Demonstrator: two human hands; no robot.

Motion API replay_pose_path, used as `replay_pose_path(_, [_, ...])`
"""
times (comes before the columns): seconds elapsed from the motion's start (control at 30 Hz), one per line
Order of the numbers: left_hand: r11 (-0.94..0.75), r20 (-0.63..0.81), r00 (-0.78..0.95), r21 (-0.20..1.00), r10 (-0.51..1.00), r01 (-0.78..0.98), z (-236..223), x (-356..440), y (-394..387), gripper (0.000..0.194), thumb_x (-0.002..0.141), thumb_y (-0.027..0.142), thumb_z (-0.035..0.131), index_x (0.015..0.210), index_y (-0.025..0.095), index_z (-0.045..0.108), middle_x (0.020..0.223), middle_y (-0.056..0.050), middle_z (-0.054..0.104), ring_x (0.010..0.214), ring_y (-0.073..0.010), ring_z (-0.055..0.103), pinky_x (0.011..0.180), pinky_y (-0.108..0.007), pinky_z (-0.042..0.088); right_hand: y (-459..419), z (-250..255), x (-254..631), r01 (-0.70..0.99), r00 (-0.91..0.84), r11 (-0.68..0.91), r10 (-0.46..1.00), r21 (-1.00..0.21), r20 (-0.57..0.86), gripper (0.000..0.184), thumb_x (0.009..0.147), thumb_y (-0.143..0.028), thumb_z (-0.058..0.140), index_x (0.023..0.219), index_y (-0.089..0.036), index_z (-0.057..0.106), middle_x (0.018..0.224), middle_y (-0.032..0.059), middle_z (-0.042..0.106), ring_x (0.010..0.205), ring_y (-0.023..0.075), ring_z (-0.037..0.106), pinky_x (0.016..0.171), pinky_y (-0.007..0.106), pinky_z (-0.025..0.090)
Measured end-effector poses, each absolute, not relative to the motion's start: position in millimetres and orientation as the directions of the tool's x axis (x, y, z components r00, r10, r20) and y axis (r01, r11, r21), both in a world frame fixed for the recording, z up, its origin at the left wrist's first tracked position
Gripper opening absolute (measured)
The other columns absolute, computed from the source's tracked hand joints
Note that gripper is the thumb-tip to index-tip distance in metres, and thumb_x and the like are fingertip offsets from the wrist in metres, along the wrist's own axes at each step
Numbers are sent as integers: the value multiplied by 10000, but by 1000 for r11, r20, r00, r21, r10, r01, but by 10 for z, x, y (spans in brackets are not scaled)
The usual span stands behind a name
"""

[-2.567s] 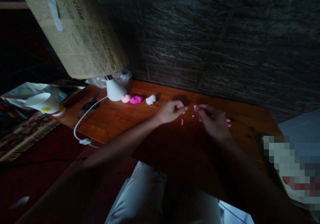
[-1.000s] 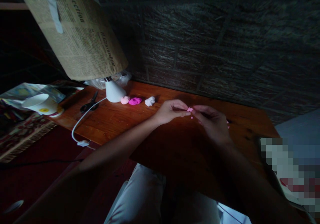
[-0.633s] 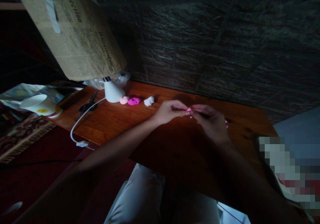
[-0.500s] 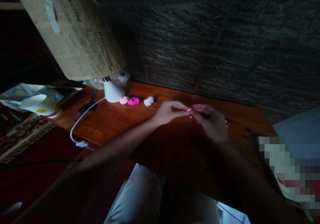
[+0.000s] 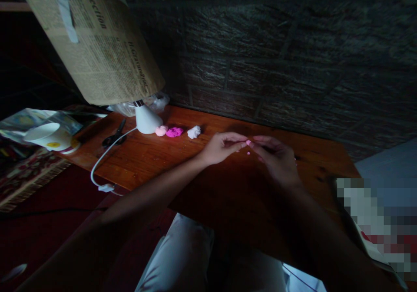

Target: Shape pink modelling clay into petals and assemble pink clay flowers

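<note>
A small pink piece of modelling clay [image 5: 249,142] is pinched between both hands above the wooden table [image 5: 146,162]. My left hand [image 5: 224,147] closes thumb and forefinger on its left side. From the right, my right hand [image 5: 276,156] grips it with thumb and fingertips. Just below the fingers lies a tiny pink bit of clay [image 5: 248,153]. To the left, a white lump of clay [image 5: 194,132], a magenta lump [image 5: 175,132] and a pale pink lump [image 5: 161,130] sit in a row on the table.
A lamp with a white base [image 5: 146,120] and newsprint shade [image 5: 100,44] stands at the back left, its cable [image 5: 95,166] hanging over the edge. Black scissors [image 5: 114,138] and a paper cup [image 5: 50,136] lie further left. A dark brick wall [image 5: 260,57] rises behind.
The pink clay between my fingertips looks more compact and has shifted slightly right. My right hand has turned a little, covering more of the pink bits beyond it.
</note>
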State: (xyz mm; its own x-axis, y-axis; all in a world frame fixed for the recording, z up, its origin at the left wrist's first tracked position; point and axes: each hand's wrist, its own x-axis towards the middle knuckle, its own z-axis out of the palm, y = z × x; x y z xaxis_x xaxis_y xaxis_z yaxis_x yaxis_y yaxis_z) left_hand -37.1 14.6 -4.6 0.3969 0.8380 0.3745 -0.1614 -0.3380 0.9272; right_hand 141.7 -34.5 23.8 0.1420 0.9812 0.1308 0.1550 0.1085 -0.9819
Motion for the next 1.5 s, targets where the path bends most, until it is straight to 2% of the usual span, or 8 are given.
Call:
replay_pose_path(0.13, [-310, 346, 424, 938, 837, -155, -19, -380, 139, 277, 811, 326, 780, 1017, 141, 766, 1033, -94, 776, 830, -138, 699, 784, -292, 575, -340, 231, 1424, 157, 140, 95, 983, -983, 118, 467, 664, -550, 857, 982, -220, 768, 942, 74, 798, 703, 177, 677, 572, 306, 540])
replay_pose_path(0.47, [-314, 346, 442, 938, 827, -147, -11, -398, 147, 240, 808, 291, 778, 1009, 159, 781, 1006, -82, 786, 849, -146, 704, 816, -304, 567, -341, 227, 1417, 119, 147, 85, 984, -989, 102, 496, 617, -519, 895, 984, -211, 766, 905, 66, 791, 697, 179, 673, 576, 308, 527])
replay_pose_path(0.67, [-324, 352, 426, 936, 833, -139, -28, -401, 168, 240, 792, 311, 790, 987, 170, 782, 1002, -84, 788, 906, -163, 712, 837, -314, 568, -345, 220, 1417, 152, 136, 122, 980, -981, 143, 436, 674, -516, 861, 987, -227, 767, 911, 63, 795, 672, 171, 665, 570, 317, 540])
replay_pose_path(0.87, [-295, 322, 427, 947, 845, -131, 1, -407, 164, 265, 781, 356, 798, 967, 169, 777, 961, -72, 780, 815, -134, 687, 761, -282, 552, -352, 239, 1429, 181, 91, 161, 980, -970, 180, 337, 738, -481, 823, 969, -243, 763, 947, 58, 799, 670, 163, 665, 576, 321, 555])
replay_pose_path(1.07, [-246, 293, 416, 955, 861, -163, 23, -403, 155, 313, 743, 388, 835, 936, 149, 777, 895, -59, 771, 711, -102, 635, 700, -258, 524, -351, 231, 1420, 180, 96, 164, 978, -970, 184, 361, 722, -491, 834, 969, -239, 761, 937, 55, 801, 696, 184, 682, 571, 320, 549])
replay_pose_path(1.5, [-211, 259, 398, 964, 880, -160, 15, -403, 151, 300, 723, 395, 848, 907, 164, 794, 869, -59, 778, 709, -113, 636, 702, -276, 528, -333, 197, 1433, 172, 58, 204, 975, -964, 217, 340, 736, -498, 819, 960, -252, 745, 952, 44, 795, 690, 172, 671, 549, 305, 535])
